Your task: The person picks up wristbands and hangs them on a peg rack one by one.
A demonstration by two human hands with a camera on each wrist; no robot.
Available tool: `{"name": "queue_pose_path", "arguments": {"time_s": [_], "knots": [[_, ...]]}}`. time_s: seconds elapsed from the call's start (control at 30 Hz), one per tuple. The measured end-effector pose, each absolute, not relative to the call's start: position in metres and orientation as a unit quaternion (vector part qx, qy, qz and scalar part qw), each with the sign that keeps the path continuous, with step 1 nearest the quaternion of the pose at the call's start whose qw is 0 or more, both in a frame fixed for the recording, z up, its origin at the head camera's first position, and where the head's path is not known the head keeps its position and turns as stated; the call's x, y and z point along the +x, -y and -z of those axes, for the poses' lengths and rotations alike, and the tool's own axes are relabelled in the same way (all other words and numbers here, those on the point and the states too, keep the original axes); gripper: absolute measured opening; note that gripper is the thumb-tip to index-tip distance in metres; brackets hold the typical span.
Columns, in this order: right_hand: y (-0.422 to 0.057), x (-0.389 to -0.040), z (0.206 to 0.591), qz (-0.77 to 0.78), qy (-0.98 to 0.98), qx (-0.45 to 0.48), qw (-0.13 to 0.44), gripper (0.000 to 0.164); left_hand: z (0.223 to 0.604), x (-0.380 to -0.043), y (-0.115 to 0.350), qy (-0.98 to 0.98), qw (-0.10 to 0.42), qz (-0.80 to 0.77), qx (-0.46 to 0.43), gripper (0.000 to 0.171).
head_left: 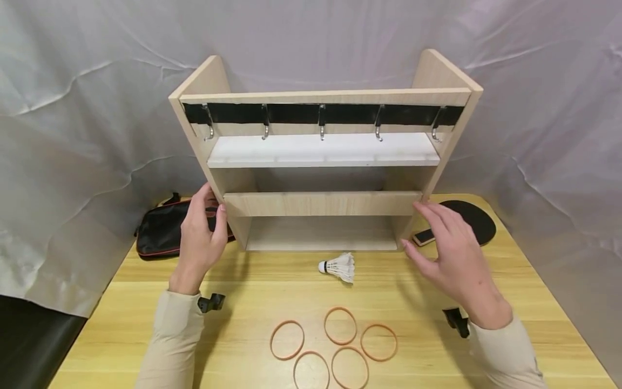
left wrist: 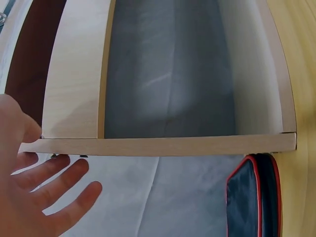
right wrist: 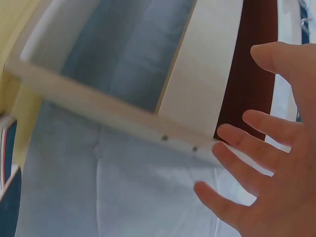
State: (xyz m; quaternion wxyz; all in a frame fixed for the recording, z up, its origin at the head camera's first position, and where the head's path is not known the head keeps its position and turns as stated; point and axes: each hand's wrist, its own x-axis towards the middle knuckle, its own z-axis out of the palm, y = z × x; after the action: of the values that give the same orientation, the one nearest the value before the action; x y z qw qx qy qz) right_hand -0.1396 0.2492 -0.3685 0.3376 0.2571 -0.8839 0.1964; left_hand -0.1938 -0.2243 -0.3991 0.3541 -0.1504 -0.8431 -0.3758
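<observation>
Wooden shelf (head_left: 320,204): stands upright on the tabletop (head_left: 272,275), both hands at its side panels, one on each side.
Left hand (head_left: 201,237): at the shelf's left panel, thumb in front of the edge and fingers spread along the outer side; thumb and fingers are apart, and whether the tips press the wood is hard to tell.
Right hand (head_left: 454,254): beside the shelf's right panel, thumb and fingers well apart, nothing clamped between them.
Black strip (head_left: 291,113): runs across the shelf's upper crossbar.
Metal hooks (head_left: 322,129): five, spaced along the strip at the shelf's top.
White board (head_left: 320,151): inside the shelf, below the hooks.
Shuttlecock (head_left: 340,267): lies just in front of the shelf, cork end pointing left.
Orange rings (head_left: 340,308): five, flat in front of the shelf, farther out than the shuttlecock.
Black case (head_left: 162,229): red-trimmed, left of the shelf, partly behind the left hand.
Black paddle (head_left: 478,221): right of the shelf, partly covered by the right hand.
Grey cloth (head_left: 320,43): hangs behind the shelf.
</observation>
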Motion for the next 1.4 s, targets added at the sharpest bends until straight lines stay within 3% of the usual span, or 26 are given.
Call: {"name": "queue_pose_path", "arguments": {"time_s": [0.27, 0.5, 0.8, 1.13, 1.4], "knots": [[-0.23, -0.132, 0.385, -0.217, 0.884, 0.32, 0.264, 0.066, 0.397, -0.195, 0.22, 0.81, 0.393, 0.408, -0.149, 0.047], [-0.215, -0.123, 0.405, -0.216, 0.89, 0.346, 0.203, 0.056, 0.398, -0.196, 0.219, 0.8, 0.394, 0.43, -0.139, 0.039], [-0.205, -0.107, 0.414, -0.197, 0.921, 0.335, 0.012, 0.038, 0.402, -0.196, 0.217, 0.801, 0.385, 0.444, -0.11, 0.034], [-0.206, -0.107, 0.416, -0.192, 0.918, 0.33, -0.108, 0.046, 0.406, -0.198, 0.22, 0.804, 0.383, 0.442, -0.109, 0.035], [-0.207, -0.107, 0.419, -0.194, 0.916, 0.318, -0.145, 0.047, 0.409, -0.199, 0.223, 0.808, 0.37, 0.445, -0.111, 0.032]]}}
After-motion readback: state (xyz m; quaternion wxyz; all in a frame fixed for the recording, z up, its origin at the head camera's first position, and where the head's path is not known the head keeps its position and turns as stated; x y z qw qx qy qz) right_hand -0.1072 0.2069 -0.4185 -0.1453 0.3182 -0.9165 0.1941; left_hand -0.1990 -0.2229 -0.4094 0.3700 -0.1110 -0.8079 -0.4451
